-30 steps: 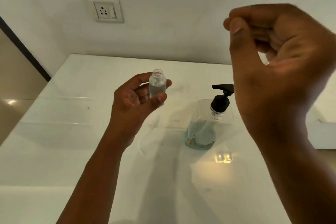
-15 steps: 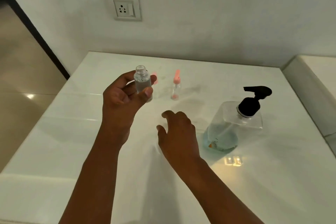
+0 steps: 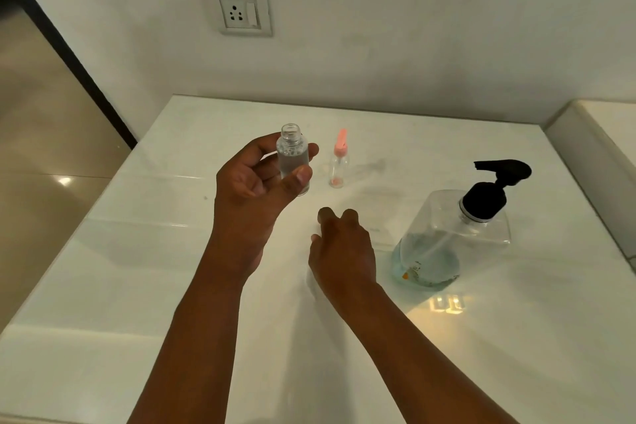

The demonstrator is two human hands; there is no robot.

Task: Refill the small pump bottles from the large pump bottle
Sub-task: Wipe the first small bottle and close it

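My left hand [image 3: 251, 189] grips a small clear bottle [image 3: 293, 162] upright above the white counter [image 3: 137, 268]. Its neck is uncapped and clear liquid fills most of it. Just to its right, a second small bottle with a pink pump top [image 3: 338, 165] stands on the counter. The large clear pump bottle [image 3: 447, 241], with a black pump head and a little bluish liquid at the bottom, stands at the right. My right hand [image 3: 344, 248] hovers palm-down low over the counter between the two, fingers loosely bent. Whatever lies under it is hidden.
A wall socket [image 3: 240, 11] sits on the white wall behind the counter. A raised white ledge [image 3: 592, 162] borders the counter on the right. The counter's left edge drops to a tiled floor [image 3: 44, 148].
One second ago my right hand was raised close to the camera with fingers pinched; it has since come down low over the counter. The view shifted left, revealing the pink-topped bottle.
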